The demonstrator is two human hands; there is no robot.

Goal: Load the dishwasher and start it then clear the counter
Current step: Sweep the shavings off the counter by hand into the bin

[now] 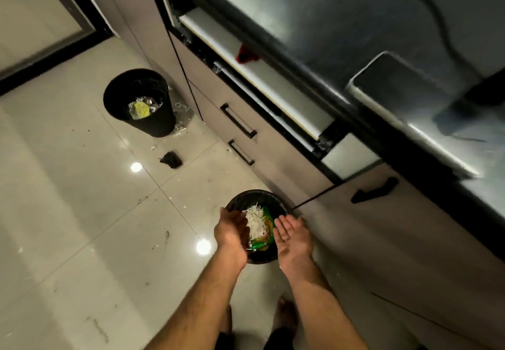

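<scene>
black bin [269,196] between hands, left [232,230], right [293,236]

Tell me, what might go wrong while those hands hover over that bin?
1. The near bin is piled high with white scraps; anything brushed off the left hand or right hand may slide off onto the floor.
2. Crumbs already litter the tiles near the far bin, so bare feet could tread in the mess.
3. A drawer stands open under the counter; someone could bump it when moving.
</scene>
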